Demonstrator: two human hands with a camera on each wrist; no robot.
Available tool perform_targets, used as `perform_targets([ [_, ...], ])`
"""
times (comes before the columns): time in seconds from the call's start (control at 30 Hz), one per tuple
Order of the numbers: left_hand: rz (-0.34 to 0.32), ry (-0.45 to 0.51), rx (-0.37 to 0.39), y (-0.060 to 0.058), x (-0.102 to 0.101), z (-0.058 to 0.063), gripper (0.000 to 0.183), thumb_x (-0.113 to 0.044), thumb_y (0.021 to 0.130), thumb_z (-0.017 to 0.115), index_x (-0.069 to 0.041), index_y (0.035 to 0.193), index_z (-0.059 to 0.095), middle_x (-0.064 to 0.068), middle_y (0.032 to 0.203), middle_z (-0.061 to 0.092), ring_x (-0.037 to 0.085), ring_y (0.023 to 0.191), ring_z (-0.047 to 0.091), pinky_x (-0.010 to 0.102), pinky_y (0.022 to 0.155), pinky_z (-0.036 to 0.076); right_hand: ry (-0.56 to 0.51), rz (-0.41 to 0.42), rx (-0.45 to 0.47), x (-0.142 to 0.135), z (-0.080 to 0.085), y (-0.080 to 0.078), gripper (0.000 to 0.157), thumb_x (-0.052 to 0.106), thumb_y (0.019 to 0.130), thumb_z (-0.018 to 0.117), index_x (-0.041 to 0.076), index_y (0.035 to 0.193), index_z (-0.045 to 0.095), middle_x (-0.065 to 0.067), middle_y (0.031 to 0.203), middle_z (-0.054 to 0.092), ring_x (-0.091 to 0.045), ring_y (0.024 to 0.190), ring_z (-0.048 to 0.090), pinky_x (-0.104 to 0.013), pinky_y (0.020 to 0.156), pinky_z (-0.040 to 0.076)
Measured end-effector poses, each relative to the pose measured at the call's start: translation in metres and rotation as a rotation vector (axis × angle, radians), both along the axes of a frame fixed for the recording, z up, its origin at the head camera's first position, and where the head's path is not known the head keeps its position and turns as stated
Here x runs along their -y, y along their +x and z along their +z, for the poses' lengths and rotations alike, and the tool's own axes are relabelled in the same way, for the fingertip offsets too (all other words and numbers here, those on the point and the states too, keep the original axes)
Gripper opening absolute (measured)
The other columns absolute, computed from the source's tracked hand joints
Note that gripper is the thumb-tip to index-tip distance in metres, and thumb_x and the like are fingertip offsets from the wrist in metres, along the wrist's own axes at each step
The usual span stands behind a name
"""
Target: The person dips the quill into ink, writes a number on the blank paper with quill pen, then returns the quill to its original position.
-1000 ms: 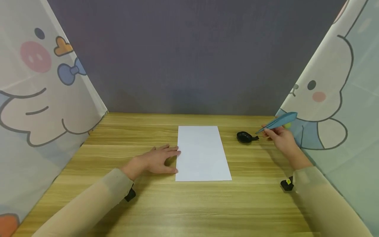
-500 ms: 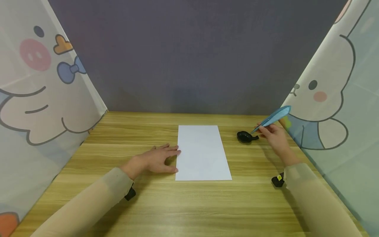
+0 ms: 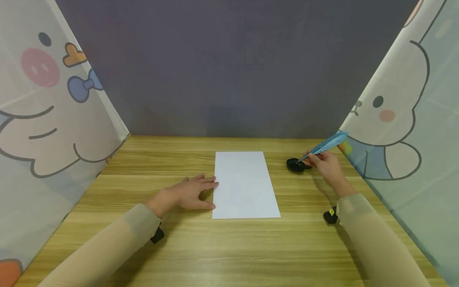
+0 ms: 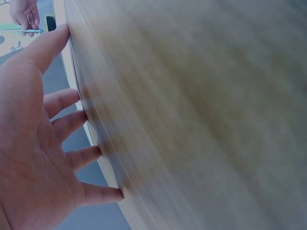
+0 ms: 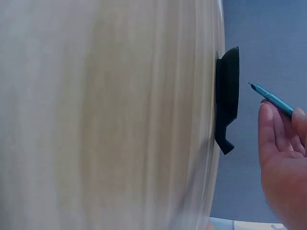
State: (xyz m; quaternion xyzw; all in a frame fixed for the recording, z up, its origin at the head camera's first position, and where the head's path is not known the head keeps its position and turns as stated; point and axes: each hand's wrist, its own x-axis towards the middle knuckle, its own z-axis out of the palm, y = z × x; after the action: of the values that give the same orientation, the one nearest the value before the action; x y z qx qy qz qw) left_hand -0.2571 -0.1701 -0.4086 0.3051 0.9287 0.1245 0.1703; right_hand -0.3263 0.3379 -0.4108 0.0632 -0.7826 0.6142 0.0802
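Note:
My right hand (image 3: 326,165) pinches a blue feather quill pen (image 3: 331,141) between thumb and fingers. Its vane slants up to the right, and its nib points down left, over a small black dish (image 3: 295,170) with a short handle. The right wrist view has the pen's metal nib (image 5: 254,86) just off the rim of the black dish (image 5: 229,86), apart from it. What the dish contains cannot be made out. A white sheet of paper (image 3: 247,187) lies mid-table. With fingers spread, my left hand (image 3: 191,194) rests on the table, fingertips on the sheet's left edge.
The wood-grain table (image 3: 236,251) ends at a dark grey panel (image 3: 233,71) behind. Cartoon-printed cloths hang at the left (image 3: 64,135) and right (image 3: 430,159). Black wrist cameras sit under both sleeves.
My right hand has moved left with the quill pen, bringing its nib from beside the dish's handle to over the bowl. The left hand and the paper have stayed in place.

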Motion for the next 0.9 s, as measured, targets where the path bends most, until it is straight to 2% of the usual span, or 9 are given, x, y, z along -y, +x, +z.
perform_targets([
  [0.2,0.0,-0.003,-0.003,-0.0005,0.0002,-0.0008,0.085,-0.068,0.103,0.065,-0.026,0.173,0.038,-0.001,0.184,0.023,0.042,0.172,0.014,0.085,0.126,0.016,-0.006,0.003,0.028,0.0039,0.0011,-0.0007,0.048,0.006,0.113,0.058,-0.028,0.145,0.046,0.027,0.099,0.074,0.003,0.095,0.077,-0.018,0.087,0.064],
  [0.3,-0.001,-0.001,-0.002,-0.0006,0.0003,-0.0013,0.085,-0.068,0.103,0.065,-0.026,0.173,0.038,-0.001,0.184,0.023,0.041,0.172,0.014,0.085,0.126,0.016,0.025,0.003,0.049,0.004,0.0003,-0.003,0.048,0.008,0.113,0.06,-0.026,0.145,0.048,0.023,0.101,0.076,0.004,0.093,0.076,-0.018,0.085,0.064],
  [0.37,-0.001,0.0,-0.005,-0.0006,0.0005,-0.0018,0.085,-0.068,0.103,0.065,-0.026,0.173,0.038,-0.001,0.184,0.023,0.041,0.172,0.014,0.085,0.126,0.016,0.062,-0.006,0.062,0.0033,-0.0008,-0.0046,0.048,0.01,0.113,0.061,-0.024,0.145,0.051,0.013,0.107,0.079,0.005,0.091,0.075,-0.017,0.084,0.064],
  [0.43,-0.002,0.001,-0.006,-0.0006,0.0006,-0.0021,0.085,-0.068,0.103,0.065,-0.026,0.173,0.039,-0.001,0.184,0.023,0.041,0.172,0.014,0.085,0.126,0.015,0.119,-0.014,0.067,0.0026,-0.0019,-0.0059,0.047,0.012,0.114,0.06,-0.022,0.146,0.053,-0.004,0.118,0.081,0.008,0.092,0.073,-0.017,0.084,0.064],
  [0.57,-0.002,0.004,-0.006,-0.0004,0.0008,-0.002,0.085,-0.068,0.103,0.065,-0.026,0.173,0.039,-0.001,0.184,0.024,0.041,0.172,0.014,0.086,0.126,0.015,0.195,-0.019,0.085,0.0018,-0.003,-0.0067,0.047,0.013,0.116,0.056,-0.021,0.147,0.053,-0.035,0.144,0.065,0.012,0.093,0.07,-0.021,0.088,0.065],
  [0.67,-0.005,0.004,-0.007,-0.0003,0.0009,-0.0018,0.085,-0.067,0.103,0.065,-0.026,0.173,0.038,-0.001,0.184,0.023,0.042,0.172,0.014,0.086,0.126,0.015,0.223,-0.009,0.099,0.0033,-0.0016,-0.0054,0.047,0.011,0.116,0.054,-0.021,0.149,0.051,-0.042,0.151,0.057,0.014,0.092,0.069,-0.024,0.091,0.065],
  [0.9,-0.005,0.007,-0.007,-0.0008,0.0013,-0.0033,0.085,-0.068,0.103,0.065,-0.026,0.173,0.038,-0.002,0.184,0.023,0.041,0.172,0.014,0.086,0.126,0.015,0.23,0.011,0.128,0.0096,0.0051,0.0008,0.045,0.007,0.115,0.053,-0.023,0.149,0.049,-0.046,0.151,0.053,0.013,0.092,0.069,-0.026,0.092,0.066],
])
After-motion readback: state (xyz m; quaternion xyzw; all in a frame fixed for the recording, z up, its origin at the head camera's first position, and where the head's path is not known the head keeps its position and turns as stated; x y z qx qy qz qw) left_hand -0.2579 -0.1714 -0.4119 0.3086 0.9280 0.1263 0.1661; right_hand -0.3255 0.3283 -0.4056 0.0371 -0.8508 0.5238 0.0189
